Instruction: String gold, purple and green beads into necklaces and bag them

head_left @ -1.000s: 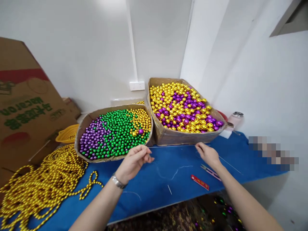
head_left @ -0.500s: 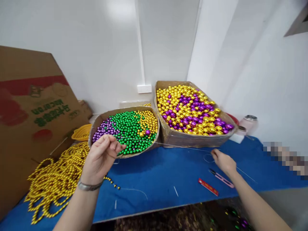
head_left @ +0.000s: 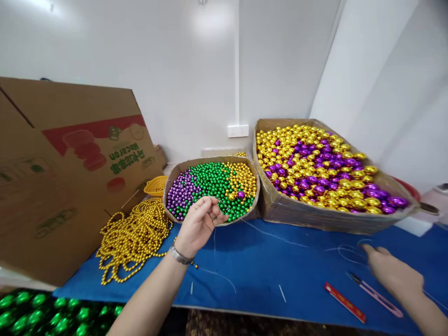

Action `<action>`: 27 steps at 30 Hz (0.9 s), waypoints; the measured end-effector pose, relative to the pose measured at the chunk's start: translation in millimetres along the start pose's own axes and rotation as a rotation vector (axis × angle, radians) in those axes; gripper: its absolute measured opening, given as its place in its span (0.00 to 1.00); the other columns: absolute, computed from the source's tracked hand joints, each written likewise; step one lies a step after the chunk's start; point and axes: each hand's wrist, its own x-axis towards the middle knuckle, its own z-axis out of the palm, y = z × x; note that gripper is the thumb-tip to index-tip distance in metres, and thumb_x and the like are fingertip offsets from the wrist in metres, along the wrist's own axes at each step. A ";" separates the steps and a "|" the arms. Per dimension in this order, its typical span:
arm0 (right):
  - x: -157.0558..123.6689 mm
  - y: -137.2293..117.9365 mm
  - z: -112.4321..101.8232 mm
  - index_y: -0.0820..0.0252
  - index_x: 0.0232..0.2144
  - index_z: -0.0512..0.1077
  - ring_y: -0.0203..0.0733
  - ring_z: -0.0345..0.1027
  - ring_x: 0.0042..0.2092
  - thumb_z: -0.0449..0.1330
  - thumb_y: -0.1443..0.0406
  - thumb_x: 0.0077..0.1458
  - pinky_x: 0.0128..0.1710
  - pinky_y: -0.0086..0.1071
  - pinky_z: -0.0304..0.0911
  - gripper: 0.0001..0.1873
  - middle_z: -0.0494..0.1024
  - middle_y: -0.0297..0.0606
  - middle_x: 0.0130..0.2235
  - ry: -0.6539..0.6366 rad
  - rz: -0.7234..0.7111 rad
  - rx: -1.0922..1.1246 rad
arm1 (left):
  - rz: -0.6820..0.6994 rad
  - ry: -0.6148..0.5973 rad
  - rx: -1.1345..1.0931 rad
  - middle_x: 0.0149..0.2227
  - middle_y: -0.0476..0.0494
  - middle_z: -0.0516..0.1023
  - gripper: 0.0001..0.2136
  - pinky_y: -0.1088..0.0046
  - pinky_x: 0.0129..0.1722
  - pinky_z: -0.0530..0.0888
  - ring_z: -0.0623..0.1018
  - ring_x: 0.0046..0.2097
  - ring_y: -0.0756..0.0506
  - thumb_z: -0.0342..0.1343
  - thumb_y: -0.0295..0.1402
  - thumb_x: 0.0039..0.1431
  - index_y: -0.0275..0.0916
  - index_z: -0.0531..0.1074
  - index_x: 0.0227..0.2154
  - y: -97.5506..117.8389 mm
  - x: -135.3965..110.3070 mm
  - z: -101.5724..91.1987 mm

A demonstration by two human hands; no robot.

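My left hand (head_left: 199,225) is raised in front of a small cardboard box (head_left: 213,160) of purple, green and gold beads. Its fingers pinch a thin white thread (head_left: 276,237). The thread trails to the right across the blue table cover (head_left: 266,275) and ends in loose loops (head_left: 346,252). My right hand (head_left: 394,276) lies low over the cover at the right, fingertips at those loops. It is blurred, so its grip does not show. Pink snips (head_left: 376,295) lie just under it.
A large cardboard box (head_left: 315,218) of gold and purple balls stands behind the thread. Gold bead strands (head_left: 133,238) are heaped at the left, beside a yellow basket (head_left: 156,185) and a big printed carton (head_left: 70,163). A red cutter (head_left: 345,302) lies near the front edge. Green beads (head_left: 35,317) show below.
My view has swung left and the boxes sit further right. My left hand has lifted with the thread toward the small box. My right hand has dropped lower on the cover.
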 end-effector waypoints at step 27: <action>-139.6 -234.7 70.4 0.51 0.48 0.69 0.43 0.73 0.38 0.44 0.62 0.60 0.35 0.32 0.64 0.19 0.75 0.41 0.45 -0.649 -0.493 0.300 | -0.143 0.518 0.417 0.24 0.48 0.73 0.17 0.72 0.30 0.74 0.74 0.27 0.50 0.60 0.46 0.47 0.36 0.71 0.32 -85.8 -44.5 -121.1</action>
